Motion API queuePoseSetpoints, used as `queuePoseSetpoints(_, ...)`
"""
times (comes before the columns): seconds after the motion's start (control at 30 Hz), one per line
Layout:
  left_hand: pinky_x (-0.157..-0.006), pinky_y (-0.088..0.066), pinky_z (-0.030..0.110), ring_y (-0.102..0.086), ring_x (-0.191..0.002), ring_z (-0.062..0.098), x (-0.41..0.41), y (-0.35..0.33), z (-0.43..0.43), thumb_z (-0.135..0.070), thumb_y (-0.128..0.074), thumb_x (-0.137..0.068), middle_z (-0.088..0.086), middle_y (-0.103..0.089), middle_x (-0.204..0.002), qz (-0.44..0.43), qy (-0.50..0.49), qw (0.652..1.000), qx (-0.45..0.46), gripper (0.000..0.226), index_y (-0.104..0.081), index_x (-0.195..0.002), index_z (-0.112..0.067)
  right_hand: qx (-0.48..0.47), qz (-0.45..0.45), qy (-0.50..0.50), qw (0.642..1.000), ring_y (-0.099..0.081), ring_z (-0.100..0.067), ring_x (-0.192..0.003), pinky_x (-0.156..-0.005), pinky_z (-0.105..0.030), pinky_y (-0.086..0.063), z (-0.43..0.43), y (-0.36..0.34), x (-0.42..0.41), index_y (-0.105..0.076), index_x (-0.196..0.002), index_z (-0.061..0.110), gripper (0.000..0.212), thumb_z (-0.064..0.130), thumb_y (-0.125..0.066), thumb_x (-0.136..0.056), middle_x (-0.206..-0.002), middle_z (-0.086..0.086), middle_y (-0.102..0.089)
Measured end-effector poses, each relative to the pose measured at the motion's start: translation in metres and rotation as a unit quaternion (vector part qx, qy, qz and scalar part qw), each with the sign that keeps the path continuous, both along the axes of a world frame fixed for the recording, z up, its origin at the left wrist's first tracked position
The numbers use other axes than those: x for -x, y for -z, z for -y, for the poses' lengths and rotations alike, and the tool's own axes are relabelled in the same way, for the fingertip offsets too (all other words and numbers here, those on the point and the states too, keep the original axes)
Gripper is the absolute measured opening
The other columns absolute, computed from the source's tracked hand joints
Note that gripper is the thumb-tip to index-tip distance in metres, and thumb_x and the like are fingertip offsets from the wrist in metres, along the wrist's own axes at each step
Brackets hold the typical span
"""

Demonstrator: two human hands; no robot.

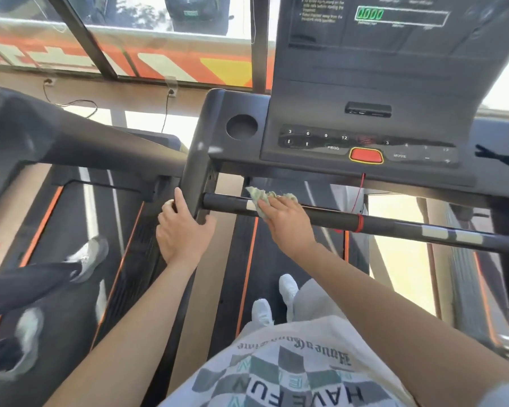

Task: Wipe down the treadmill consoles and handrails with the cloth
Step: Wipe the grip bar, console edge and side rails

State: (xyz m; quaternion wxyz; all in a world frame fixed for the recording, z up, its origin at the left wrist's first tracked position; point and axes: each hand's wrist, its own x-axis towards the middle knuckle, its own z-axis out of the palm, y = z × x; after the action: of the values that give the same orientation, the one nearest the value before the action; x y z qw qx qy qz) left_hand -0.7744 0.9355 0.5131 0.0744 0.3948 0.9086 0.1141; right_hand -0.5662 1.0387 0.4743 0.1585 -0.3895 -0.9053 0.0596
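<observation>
Hands were both on the treadmill in the head view. Right hand [285, 223] lay flat over the pale green cloth [266, 198], fingers closed down on it, pressing it against the black crossbar handrail [329, 217] near that bar's left end. Cloth bunched up above the knuckles and draped over the bar, just beside a pale tape band. Left hand [182, 230] wrapped around the dark upright post [196, 177] where the bar joined it, thumb on one side, fingers curled on the other; whether something small sat under those fingers, I couldn't tell. Above, the console [365, 113] showed green digits, a row of numbered keys and a red stop button [366, 155] ringed in yellow. A round cup holder [241, 126] sat to the left of the keys. A red cord [359, 195] hung from below the button down to the handrail, looped there. White shoes [288, 286] stood on the black belt [259, 259] below. On the neighbouring treadmill to the left, another person's grey shoe [90, 257] was planted on its belt.
</observation>
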Motion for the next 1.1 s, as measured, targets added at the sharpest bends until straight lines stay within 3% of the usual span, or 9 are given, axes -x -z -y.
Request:
queuePoseSetpoints(0.2, -0.089, -0.050, 0.050, -0.053, -0.117, 0.036, 0.003, -0.001, -0.001, -0.056, -0.058, -0.087, 0.018, -0.049, -0.138, 0.013, 0.008, 1.000, -0.009, 0.087, -0.024, -0.156, -0.015, 0.021, 0.055, -0.063, 0.996, -0.050, -0.040, -0.130, -0.111, -0.054, -0.037, 0.011, -0.006, 0.022, -0.051, -0.141, 0.012, 0.077, -0.008, -0.071, -0.070, -0.144, -0.014, -0.053)
queuePoseSetpoints(0.37, -0.091, -0.049, 0.050, -0.054, -0.118, 0.036, 0.003, 0.004, 0.000, -0.056, -0.057, -0.087, 0.018, -0.049, -0.141, 0.015, 0.009, 0.999, -0.027, 0.087, -0.024, -0.157, -0.014, 0.039, 0.051, 0.019, 0.998, -0.050, -0.036, -0.132, -0.115, -0.049, -0.037, 0.008, -0.004, -0.040, -0.054, -0.139, 0.014, 0.066, -0.008, -0.067, -0.078, -0.141, -0.010, -0.057)
queuePoseSetpoints(0.53, -0.105, -0.044, 0.056, -0.044, -0.136, 0.039, 0.003, 0.011, 0.002, -0.049, -0.062, -0.088, 0.021, -0.043, -0.152, 0.004, 0.023, 0.999, -0.047, 0.086, -0.027, -0.156, -0.011, 0.059, 0.073, 0.090, 0.992, -0.051, -0.033, -0.131, -0.115, -0.047, -0.038, 0.001, -0.014, -0.104, -0.055, -0.140, 0.014, 0.057, 0.000, -0.064, -0.086, -0.138, -0.008, -0.060)
queuePoseSetpoints(0.7, -0.112, -0.033, 0.058, -0.038, -0.141, 0.039, -0.007, 0.010, 0.002, -0.029, -0.073, -0.083, 0.017, -0.044, -0.153, -0.020, 0.074, 0.991, -0.111, 0.071, -0.045, -0.146, -0.012, 0.066, 0.048, 0.160, 0.984, -0.054, -0.036, -0.129, -0.111, -0.050, -0.043, 0.007, -0.022, -0.122, -0.059, -0.137, 0.012, 0.053, 0.001, -0.067, -0.086, -0.138, -0.011, -0.060)
queuePoseSetpoints(0.8, -0.110, -0.034, 0.054, -0.043, -0.138, 0.036, -0.035, 0.011, -0.010, -0.027, -0.068, -0.081, 0.011, -0.054, -0.144, 0.009, 0.147, 0.979, -0.141, 0.059, -0.057, -0.137, -0.013, 0.097, 0.055, 0.121, 0.986, -0.047, -0.036, -0.133, -0.112, -0.053, -0.039, 0.008, -0.026, -0.104, -0.051, -0.144, 0.013, 0.061, -0.002, -0.053, -0.085, -0.142, -0.010, -0.056)
queuePoseSetpoints(0.9, -0.105, -0.044, 0.051, -0.051, -0.130, 0.033, -0.074, 0.009, -0.032, -0.035, -0.062, -0.079, 0.006, -0.059, -0.138, 0.096, 0.262, 0.948, -0.153, 0.057, -0.063, -0.132, -0.016, 0.215, 0.001, 0.069, 0.974, -0.042, -0.034, -0.139, -0.117, -0.045, -0.034, 0.000, -0.034, -0.092, -0.031, -0.156, 0.015, 0.077, -0.009, -0.049, -0.086, -0.151, -0.011, -0.048)
queuePoseSetpoints(1.0, -0.108, -0.042, 0.045, -0.049, -0.132, 0.027, -0.104, 0.004, -0.062, -0.035, -0.071, -0.082, 0.003, -0.056, -0.144, 0.143, 0.340, 0.920, -0.137, 0.061, -0.059, -0.140, -0.020, 0.368, -0.081, 0.079, 0.923, -0.045, -0.023, -0.138, -0.112, -0.038, -0.041, -0.010, -0.044, -0.088, -0.010, -0.160, 0.030, 0.090, -0.009, -0.048, -0.089, -0.151, -0.008, -0.046)
queuePoseSetpoints(1.1, -0.107, -0.044, 0.041, -0.050, -0.129, 0.021, -0.121, -0.002, -0.091, -0.034, -0.072, -0.088, -0.004, -0.057, -0.142, 0.152, 0.409, 0.895, -0.092, 0.057, -0.056, -0.142, -0.024, 0.379, -0.181, 0.117, 0.900, -0.048, -0.013, -0.134, -0.107, -0.032, -0.047, -0.017, -0.049, -0.091, -0.012, -0.159, 0.032, 0.094, -0.013, -0.051, -0.087, -0.153, -0.001, -0.040)
